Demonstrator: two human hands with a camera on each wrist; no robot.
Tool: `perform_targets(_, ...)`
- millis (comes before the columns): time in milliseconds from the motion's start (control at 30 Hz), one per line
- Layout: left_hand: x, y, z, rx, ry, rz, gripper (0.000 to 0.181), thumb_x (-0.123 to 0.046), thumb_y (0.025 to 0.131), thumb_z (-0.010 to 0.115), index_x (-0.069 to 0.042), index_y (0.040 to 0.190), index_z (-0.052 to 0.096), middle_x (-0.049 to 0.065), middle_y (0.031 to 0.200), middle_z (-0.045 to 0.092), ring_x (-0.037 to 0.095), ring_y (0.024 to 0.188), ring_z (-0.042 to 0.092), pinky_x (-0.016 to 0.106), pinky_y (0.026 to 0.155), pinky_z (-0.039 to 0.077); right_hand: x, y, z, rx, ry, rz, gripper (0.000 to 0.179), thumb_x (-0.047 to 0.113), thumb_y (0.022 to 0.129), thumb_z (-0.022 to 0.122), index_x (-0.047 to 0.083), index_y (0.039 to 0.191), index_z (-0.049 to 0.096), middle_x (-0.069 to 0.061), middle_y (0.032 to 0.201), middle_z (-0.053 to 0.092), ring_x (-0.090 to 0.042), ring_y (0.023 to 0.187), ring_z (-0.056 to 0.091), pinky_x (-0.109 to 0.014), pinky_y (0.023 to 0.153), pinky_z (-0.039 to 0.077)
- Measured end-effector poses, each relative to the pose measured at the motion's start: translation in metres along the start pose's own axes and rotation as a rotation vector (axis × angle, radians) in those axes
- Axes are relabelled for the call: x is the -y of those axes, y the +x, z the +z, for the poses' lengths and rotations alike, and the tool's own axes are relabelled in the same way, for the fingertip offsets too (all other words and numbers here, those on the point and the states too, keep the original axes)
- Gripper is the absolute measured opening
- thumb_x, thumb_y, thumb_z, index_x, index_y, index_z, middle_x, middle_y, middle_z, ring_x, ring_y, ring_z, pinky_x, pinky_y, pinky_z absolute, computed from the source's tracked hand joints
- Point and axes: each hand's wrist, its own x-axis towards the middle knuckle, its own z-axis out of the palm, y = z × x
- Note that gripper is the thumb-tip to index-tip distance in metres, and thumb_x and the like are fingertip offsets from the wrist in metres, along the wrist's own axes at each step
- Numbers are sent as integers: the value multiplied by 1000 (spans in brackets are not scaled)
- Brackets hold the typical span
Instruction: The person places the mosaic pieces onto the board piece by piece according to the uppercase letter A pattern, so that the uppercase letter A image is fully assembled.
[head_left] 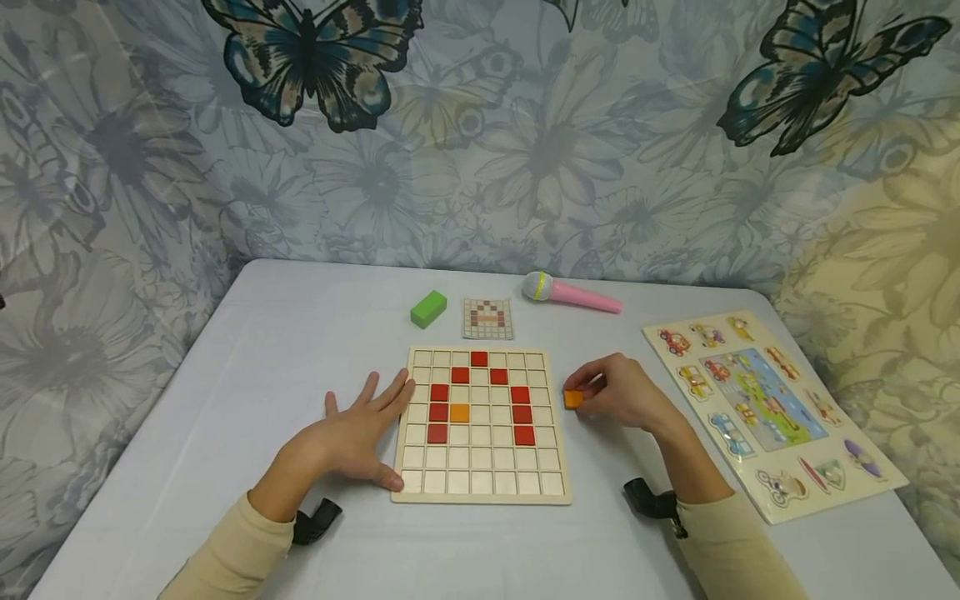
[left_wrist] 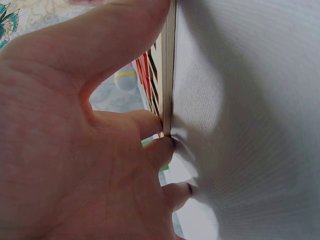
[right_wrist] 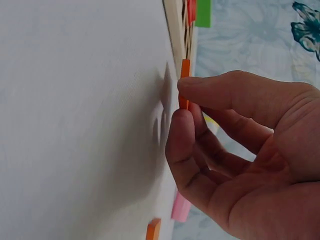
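Observation:
A wooden grid board (head_left: 480,500) lies on the white table, with several red tiles (head_left: 438,412) set in an arch-like pattern. One orange tile (head_left: 459,412) sits in a cell inside the arch. My left hand (head_left: 360,437) rests with spread fingers along the board's left edge, its thumb at the lower left corner. Just right of the board, thumb and fingers of my right hand (head_left: 618,392) pinch another orange tile (right_wrist: 185,67) close over the table. Low in the right wrist view, a further orange tile (right_wrist: 153,229) lies on the cloth, hidden in the head view.
Behind the board are a green block (head_left: 428,309), a small printed pattern card (head_left: 487,318) and a pink toy microphone (head_left: 585,297). A picture puzzle board (head_left: 780,475) lies at the right, beyond my right forearm. A butterfly-patterned cloth (head_left: 480,167) hangs behind the table.

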Motion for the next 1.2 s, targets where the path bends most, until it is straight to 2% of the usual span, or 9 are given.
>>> perform_targets(267,0,0,1,1,9,-2,136,-52,66,95,-13,169,15,5,178,1,47,161,-1,92,104,1,15,0,7,5,7,-64,26,0,77,87,7,102,82,-7,100,76,-19,82,62,-33,73,53)
perform_targets(533,-1,-2,0,-5,-3,9,136,-50,66,96,-12,168,16,6,178,2,47,161,-1,92,104,1,30,1,15,-20,10,-119,24,2,75,87,11,97,84,-2,92,77,-17,79,63,-29,68,52)
perform_targets(1033,-2,-1,0,-4,9,0,135,-51,65,96,-13,168,17,5,178,2,46,161,0,92,105,3,57,10,36,3,51,-106,23,0,75,85,13,93,82,-2,85,73,-16,76,64,-32,72,53)
perform_targets(1200,-3,-1,0,-5,10,-4,135,-51,65,96,-12,168,17,5,178,2,46,161,0,92,105,3,66,12,45,15,29,-105,20,0,76,85,12,91,82,-1,84,73,-15,74,63,-30,71,55)
